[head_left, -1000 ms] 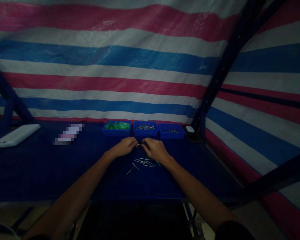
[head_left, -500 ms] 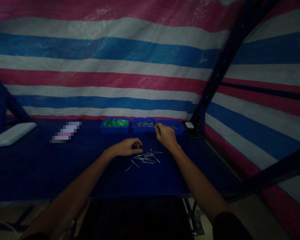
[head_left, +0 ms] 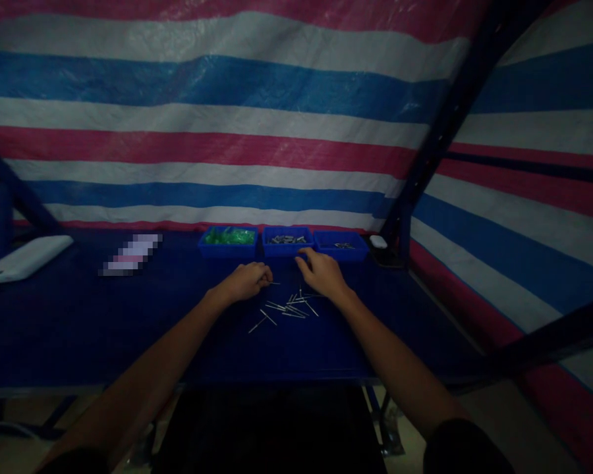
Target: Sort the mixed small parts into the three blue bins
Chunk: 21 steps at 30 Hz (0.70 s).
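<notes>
My left hand (head_left: 248, 281) is closed, with its fingertips pinched on a thin metal rod (head_left: 275, 283) that pokes out to the right. My right hand (head_left: 322, 271) hovers just in front of the middle bin, thumb and forefinger apart, and I see nothing between them. Between and below the hands, a loose pile of thin silvery rods (head_left: 291, 307) lies on the dark blue table (head_left: 188, 355). The middle blue bin (head_left: 287, 251) holds small grey metal pieces. More thin metal pieces lie in the right blue bin (head_left: 343, 255).
A left blue bin (head_left: 227, 251) contains green plastic-looking material. Farther left are a blurred-out flat object (head_left: 132, 255) and a white device (head_left: 27, 259). A small white case (head_left: 378, 241) sits on a dark flat object at the right. Striped sheeting (head_left: 202, 151) hangs behind.
My left hand has closed its fingers on a rod and shifted slightly left. My right hand has parted its pinch and come a little left, away from the bins.
</notes>
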Each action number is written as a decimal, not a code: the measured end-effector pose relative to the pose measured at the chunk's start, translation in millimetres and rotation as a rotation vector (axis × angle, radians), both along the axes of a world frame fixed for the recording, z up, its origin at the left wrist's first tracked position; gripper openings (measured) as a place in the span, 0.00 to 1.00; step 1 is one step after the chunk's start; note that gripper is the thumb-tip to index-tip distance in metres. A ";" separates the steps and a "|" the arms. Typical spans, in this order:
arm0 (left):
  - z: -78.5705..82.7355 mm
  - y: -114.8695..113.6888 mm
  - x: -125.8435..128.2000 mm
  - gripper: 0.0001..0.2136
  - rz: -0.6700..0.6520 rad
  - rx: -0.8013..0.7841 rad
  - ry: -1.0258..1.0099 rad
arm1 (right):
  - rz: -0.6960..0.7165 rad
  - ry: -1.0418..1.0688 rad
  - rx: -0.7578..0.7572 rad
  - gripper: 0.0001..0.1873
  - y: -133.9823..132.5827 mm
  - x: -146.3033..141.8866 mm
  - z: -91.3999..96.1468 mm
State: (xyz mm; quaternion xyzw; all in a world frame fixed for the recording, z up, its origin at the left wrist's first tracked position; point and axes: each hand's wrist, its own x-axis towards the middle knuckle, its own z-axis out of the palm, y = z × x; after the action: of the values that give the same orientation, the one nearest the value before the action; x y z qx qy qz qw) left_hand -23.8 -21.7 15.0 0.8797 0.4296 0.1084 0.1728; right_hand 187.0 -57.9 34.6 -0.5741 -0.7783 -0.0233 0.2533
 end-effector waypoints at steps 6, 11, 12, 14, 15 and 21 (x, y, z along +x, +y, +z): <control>5.4 -5.8 7.8 0.10 -0.006 -0.264 -0.420 | 0.300 -0.027 0.003 0.12 -7.7 -19.4 -11.2; 11.5 -8.7 8.2 0.13 -0.011 -0.373 -0.533 | 0.346 -0.041 0.074 0.09 -10.4 -19.9 -11.3; 12.7 -9.3 7.6 0.12 -0.001 -0.372 -0.525 | 0.354 -0.055 0.091 0.10 -10.4 -19.7 -9.6; 15.4 -11.3 6.1 0.11 0.005 -0.356 -0.463 | 0.333 -0.071 0.129 0.12 -8.0 -16.3 -4.5; 16.8 -12.6 5.3 0.10 -0.010 -0.340 -0.410 | 0.283 -0.063 0.150 0.13 -5.2 -12.4 -1.4; 22.8 -22.3 5.6 0.11 -0.232 -0.136 -0.013 | -0.392 0.064 0.180 0.19 21.4 39.9 7.0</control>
State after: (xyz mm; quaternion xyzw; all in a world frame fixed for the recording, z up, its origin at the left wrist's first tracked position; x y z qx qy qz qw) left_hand -18.2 -43.9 37.7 0.9089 0.3304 0.0638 0.2463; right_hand 226.9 -36.4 41.7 -0.6900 -0.6380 -0.1232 0.3188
